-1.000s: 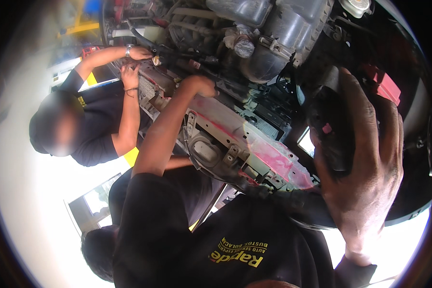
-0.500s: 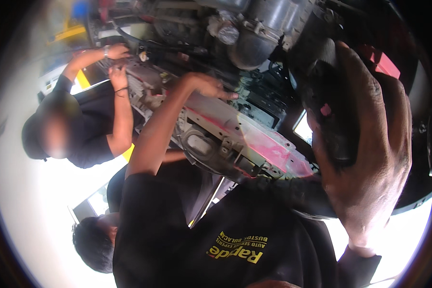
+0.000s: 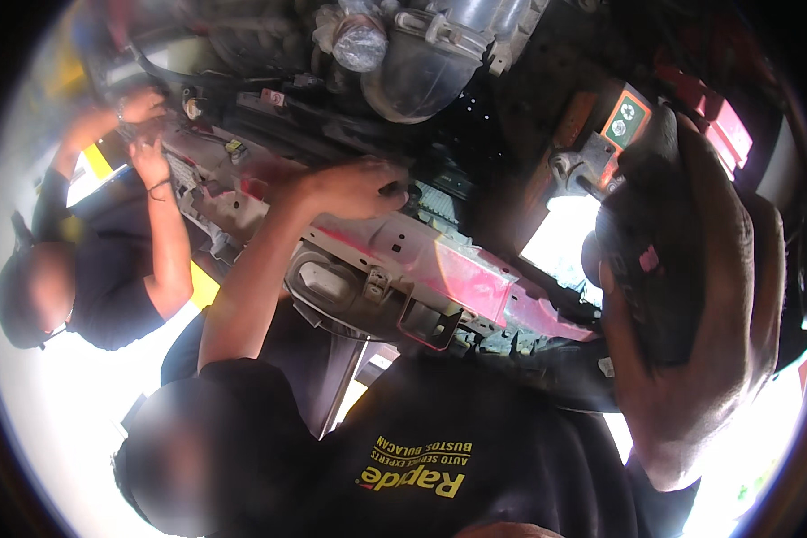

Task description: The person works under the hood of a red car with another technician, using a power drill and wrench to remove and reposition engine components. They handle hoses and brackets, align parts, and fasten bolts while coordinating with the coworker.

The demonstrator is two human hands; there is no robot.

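My left hand [image 3: 359, 188] is closed at the pink-and-grey metal crossmember [image 3: 448, 278], its fingertips curled around something dark that I cannot make out. At the right, my right hand [image 3: 699, 350] grips a bulky black object [image 3: 650, 224] with a small pink mark, fingers along its far side. Beside that object are a silver bracket [image 3: 574, 166] and an orange-and-green label [image 3: 628, 117]. A dark plastic housing [image 3: 417, 67] with a clamp lies above my left hand.
A co-worker [image 3: 99, 269] has both hands at the crossmember's far end. Another person's head [image 3: 170, 457], blurred, is close at the lower left. Hoses [image 3: 224, 85], a pink-red plastic box [image 3: 717, 125] and a black oval opening with brackets [image 3: 323, 278] surround the work.
The view has shifted, exposing the orange label and a bright gap. My left hand loosened, then curled again slightly lower and left. My right hand keeps its grip, shifted rightward.
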